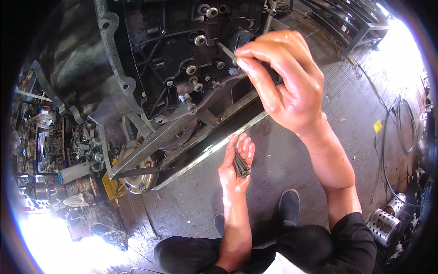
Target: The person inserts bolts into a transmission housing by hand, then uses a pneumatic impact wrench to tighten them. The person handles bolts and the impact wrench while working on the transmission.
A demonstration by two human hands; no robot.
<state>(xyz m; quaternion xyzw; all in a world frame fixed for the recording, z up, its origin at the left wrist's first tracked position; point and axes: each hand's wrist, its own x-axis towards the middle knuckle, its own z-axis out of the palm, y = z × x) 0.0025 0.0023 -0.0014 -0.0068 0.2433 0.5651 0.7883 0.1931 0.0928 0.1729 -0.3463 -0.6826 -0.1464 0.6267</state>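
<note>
Between thumb and forefinger, my right hand [287, 77] pinches a long thin bolt [226, 52], its tip pointing at a dark metal machine casing [175, 55]. Whether the tip touches the casing I cannot tell. Several bolts stand in the casing, one with a round shiny head [200, 40] close to the held bolt's tip; a few, like the bolt [187, 99] low on the casing, stick out. Lower down, my left hand [232, 176] is cupped, palm up, around a bundle of several bolts [240, 165]. Both hands look wet or oily.
A metal frame [150, 146] carries the casing. Machine parts [86, 150] crowd the left side. At the right lie a looped black cable [388, 132] and perforated metal cylinders [383, 226]. A dark metal rack [360, 29] stands at the far right. My shoes [289, 205] rest on the floor below.
</note>
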